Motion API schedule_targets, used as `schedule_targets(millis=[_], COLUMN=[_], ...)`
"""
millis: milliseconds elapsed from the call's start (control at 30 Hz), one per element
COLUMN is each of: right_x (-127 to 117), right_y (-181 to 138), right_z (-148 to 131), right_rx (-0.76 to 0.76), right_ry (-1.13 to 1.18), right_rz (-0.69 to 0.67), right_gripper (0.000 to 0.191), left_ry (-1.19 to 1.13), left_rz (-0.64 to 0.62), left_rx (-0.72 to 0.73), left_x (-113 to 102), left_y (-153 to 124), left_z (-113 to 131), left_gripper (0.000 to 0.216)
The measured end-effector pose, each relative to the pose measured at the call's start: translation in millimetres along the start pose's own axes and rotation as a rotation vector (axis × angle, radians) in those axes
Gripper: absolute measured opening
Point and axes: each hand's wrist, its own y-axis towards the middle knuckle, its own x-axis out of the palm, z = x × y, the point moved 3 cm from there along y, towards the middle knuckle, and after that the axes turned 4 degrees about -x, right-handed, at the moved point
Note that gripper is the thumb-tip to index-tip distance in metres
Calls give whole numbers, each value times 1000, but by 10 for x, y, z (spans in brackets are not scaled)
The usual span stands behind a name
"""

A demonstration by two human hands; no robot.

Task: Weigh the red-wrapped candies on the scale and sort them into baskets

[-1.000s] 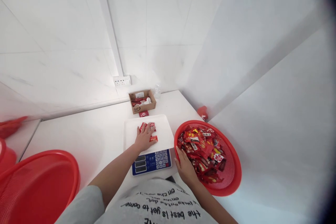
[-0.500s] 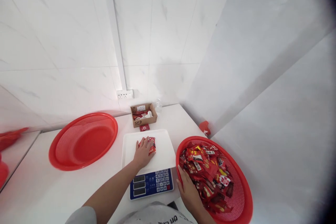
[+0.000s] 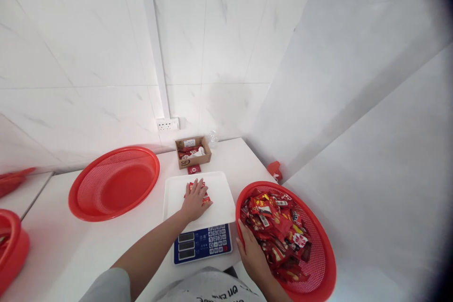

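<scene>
My left hand (image 3: 194,204) lies over a few small red snack packets (image 3: 191,187) on the white weighing tray (image 3: 222,198) of a digital scale. Its fingers are spread, and it covers most of the packets. Below the tray shows the scale's blue keypad panel (image 3: 203,244) with its displays. At the right, my right hand (image 3: 252,254) grips the near-left rim of a red plastic basket (image 3: 327,257), thumb outside and fingers over the edge. Many red packets (image 3: 279,226) are heaped inside that basket, which appears tilted.
To the left stands another red basket (image 3: 122,193) with nothing seen inside. A small cardboard box (image 3: 194,155) of packets sits at the back, with one red packet (image 3: 194,169) before it. Part of a further red basket (image 3: 16,250) enters at the lower left.
My left hand has shifted slightly on the tray, and the packets beneath now peek out at its upper left and lower right. The right hand stays on the basket rim.
</scene>
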Motion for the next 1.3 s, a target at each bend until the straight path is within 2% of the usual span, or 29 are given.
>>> schedule_targets(millis=[100, 200, 300, 400, 467, 533, 600, 700, 767, 800, 867, 1000, 1067, 1133, 1233, 1300], right_x=[10, 4, -16, -28, -27, -19, -12, -12, -16, -17, -18, -21, -27, -32, -38, -39], right_y=[4, 4, 4, 6, 6, 5, 3, 0, -1, -2, -3, -7, -8, -8, -10, -12], right_z=[20, 23, 4, -17, -21, -17, -11, -4, -1, 0, 3, 4, -4, -16, -28, -30], right_rx=[-18, -20, -4, 1, 4, 3, -2, -12, -20, -24, -27, -33, -38, -37, -30, -29], right_ry=[13, 20, 21, 20, 14, 6, 3, 18, 28, 31, 32, 33, 38, 39, 37, 40], right_rz=[26, 31, 14, -5, -11, -13, -9, 18, 35, 40, 39, 44, 50, 43, 26, 23], right_gripper=[53, 53, 53, 55, 55, 55, 54, 53, 52, 52, 52, 52, 52, 52, 53, 53], left_ry=[2, -5, -11, -31, -59, -70, -56, -28, -22, -21, -20, -95, -141, -138, -70, -19], left_rz=[-61, -114, -51, 27, 32, 22, 4, -107, -195, -214, -185, -97, -91, -79, -129, -149], left_rx=[211, 224, 50, -228, -401, -441, -296, 55, 163, 157, 27, -438, -541, -452, -95, 93], left_x=[-43, 8, 89, 131, 115, 56, -29, -101, -85, -65, -20, 39, 31, -5, -38, -45], left_y=[62, 82, 73, 58, 56, 70, 90, 69, 31, 18, 15, 44, 65, 88, 64, 3], left_z=[-61, -156, -147, -49, 3, 15, -15, -121, -196, -215, -203, -76, -48, -74, -158, -207], left_gripper=[50, 43, 40, 42, 48, 53, 56, 58, 60, 60, 60, 60, 62, 64, 61, 55])
